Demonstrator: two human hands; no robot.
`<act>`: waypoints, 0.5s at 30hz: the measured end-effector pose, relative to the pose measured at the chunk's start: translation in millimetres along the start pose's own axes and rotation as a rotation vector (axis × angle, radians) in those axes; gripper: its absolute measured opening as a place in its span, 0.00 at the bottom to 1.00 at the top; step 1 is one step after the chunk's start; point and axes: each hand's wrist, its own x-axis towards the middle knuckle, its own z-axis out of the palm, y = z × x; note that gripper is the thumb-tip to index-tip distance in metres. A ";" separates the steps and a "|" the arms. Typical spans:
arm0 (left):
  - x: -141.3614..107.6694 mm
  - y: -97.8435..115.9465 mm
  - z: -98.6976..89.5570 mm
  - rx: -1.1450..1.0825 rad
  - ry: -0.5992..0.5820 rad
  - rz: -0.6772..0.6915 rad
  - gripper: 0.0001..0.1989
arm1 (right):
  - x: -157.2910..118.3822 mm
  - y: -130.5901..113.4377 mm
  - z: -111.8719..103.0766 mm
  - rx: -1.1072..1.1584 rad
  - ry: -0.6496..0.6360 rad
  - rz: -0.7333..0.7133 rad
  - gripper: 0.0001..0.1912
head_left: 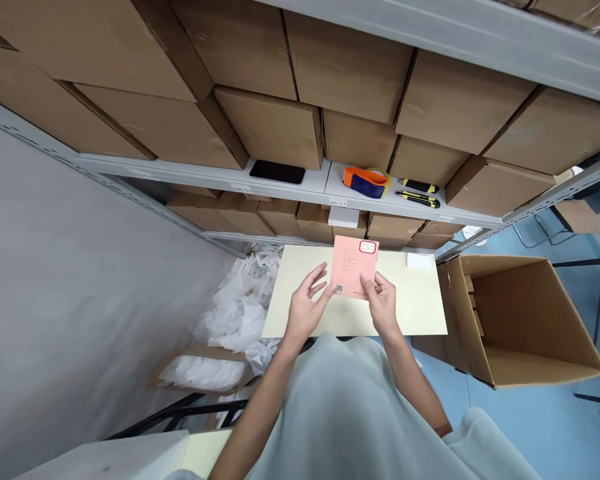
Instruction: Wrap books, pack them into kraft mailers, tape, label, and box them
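Note:
Between my hands is a flat, square pink packet (350, 267) with small dark print, a red-framed label at its top right corner and a barcode at its lower left. My right hand (382, 301) grips its lower right part, thumb on the front and fingers behind. At the lower left corner, my left hand (307, 300) has its thumb tip at the edge, while its other fingers are spread apart, off to the left. Beneath both hands lies a pale yellow board (405, 310). A small white card or box (419, 261) rests at the board's far right.
On the shelf (325, 181) lie a black phone (277, 172), orange and blue tape rolls (366, 181) and yellow-black utility knives (419, 193). Cardboard boxes (350, 63) fill the shelves. An open carton (535, 320) stands right; crumpled white wrapping (240, 307) is heaped left, beside the wall.

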 end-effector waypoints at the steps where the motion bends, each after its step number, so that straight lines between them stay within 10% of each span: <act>1: 3.9 1.2 -6.3 -0.075 -0.022 -0.077 0.36 | -1.1 -1.4 2.3 0.024 -0.022 0.021 0.27; 8: 12.8 7.8 -29.9 -0.328 -0.077 -0.325 0.37 | -5.5 5.0 28.8 0.054 -0.051 0.060 0.30; 15: 15.5 15.4 -43.0 -0.105 0.176 -0.024 0.27 | -13.3 5.7 50.7 -0.217 0.170 -0.114 0.36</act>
